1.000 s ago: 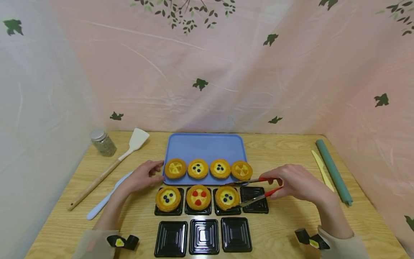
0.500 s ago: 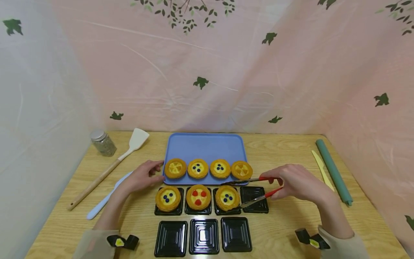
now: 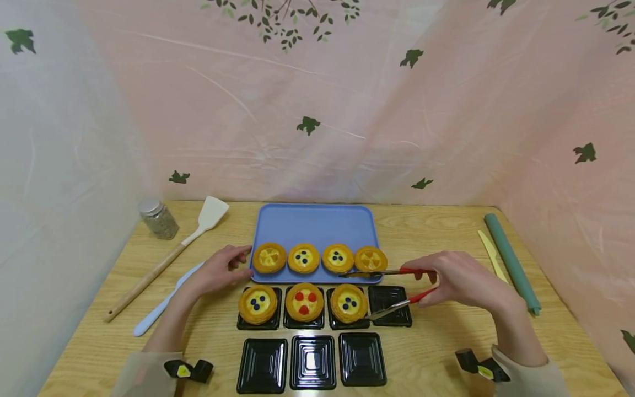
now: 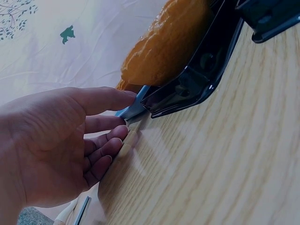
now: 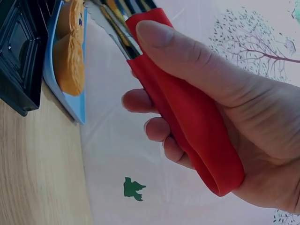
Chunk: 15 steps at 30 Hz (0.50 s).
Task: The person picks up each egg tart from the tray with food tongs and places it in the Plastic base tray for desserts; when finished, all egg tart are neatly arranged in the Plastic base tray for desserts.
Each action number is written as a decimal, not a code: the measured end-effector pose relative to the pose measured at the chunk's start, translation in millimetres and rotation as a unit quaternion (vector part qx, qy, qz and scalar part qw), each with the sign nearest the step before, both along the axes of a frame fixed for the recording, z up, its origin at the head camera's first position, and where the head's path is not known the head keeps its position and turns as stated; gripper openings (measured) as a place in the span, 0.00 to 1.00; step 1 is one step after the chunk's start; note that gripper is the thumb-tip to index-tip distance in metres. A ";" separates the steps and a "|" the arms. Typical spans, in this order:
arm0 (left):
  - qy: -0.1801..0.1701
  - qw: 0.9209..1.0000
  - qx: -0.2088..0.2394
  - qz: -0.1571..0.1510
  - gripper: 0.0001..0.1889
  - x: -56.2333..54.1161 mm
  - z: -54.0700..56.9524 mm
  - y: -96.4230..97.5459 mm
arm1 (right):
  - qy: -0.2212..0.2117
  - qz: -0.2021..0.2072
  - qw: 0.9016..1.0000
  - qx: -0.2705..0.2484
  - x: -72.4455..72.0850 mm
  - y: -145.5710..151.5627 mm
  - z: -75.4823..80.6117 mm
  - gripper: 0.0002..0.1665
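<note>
My right hand (image 3: 461, 278) grips red-handled tongs (image 5: 187, 112), thumb on one handle and fingers round the other. The tongs' arms are spread: one tip lies over the front of the blue tray (image 3: 315, 220), the other beside a blueberry-topped tart (image 3: 349, 303) in a black square container. No tart is between the tips. At the tray's left edge my left hand (image 3: 221, 270) touches the rim with thumb and forefinger, the other fingers loosely bent. Along the tray's front stand several tarts, including a yellow-topped tart (image 3: 269, 258) and another blueberry-topped tart (image 3: 303, 258).
A red-topped tart (image 3: 305, 302) sits in the container row, with a bare container (image 3: 397, 298) at its right end. Nearer lie several black trays, one being a black tray (image 3: 313, 361). A spatula (image 3: 168, 256) and jar (image 3: 159, 219) stand left; a green rolling pin (image 3: 513, 264) lies right.
The tongs have spread wider, their far arm shifting back over the tray's front. My right hand has moved slightly right. The left hand and the tarts stay put.
</note>
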<state>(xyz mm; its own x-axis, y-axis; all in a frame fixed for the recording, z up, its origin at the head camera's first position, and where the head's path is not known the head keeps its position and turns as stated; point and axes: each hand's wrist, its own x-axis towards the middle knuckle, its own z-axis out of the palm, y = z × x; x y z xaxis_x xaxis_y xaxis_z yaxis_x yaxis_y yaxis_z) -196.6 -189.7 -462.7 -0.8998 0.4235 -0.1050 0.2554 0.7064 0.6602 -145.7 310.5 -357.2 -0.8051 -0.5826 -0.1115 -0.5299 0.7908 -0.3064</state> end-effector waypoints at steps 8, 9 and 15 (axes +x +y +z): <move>-0.002 1.000 -0.001 0.000 0.36 -0.4 -0.8 0.0 | 0.030 -0.044 0.998 -0.020 0.4 9.4 3.1 0.38; -0.002 1.000 0.000 0.000 0.36 -0.5 -1.0 0.0 | 0.037 -0.055 0.998 -0.022 0.4 11.6 3.3 0.38; -0.003 1.000 0.000 0.003 0.36 -1.0 -2.2 -0.2 | 0.051 -0.114 0.992 -0.014 -1.4 27.2 4.0 0.37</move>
<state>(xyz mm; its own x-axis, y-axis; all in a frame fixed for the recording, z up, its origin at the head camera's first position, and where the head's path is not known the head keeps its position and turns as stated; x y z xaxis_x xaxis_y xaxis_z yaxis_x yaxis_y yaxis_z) -197.6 -189.9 -465.0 -0.9017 0.4181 -0.1102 0.2472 0.7075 0.6620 -147.0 337.7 -353.3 -0.9223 -0.3862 -0.0102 -0.3677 0.8856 -0.2836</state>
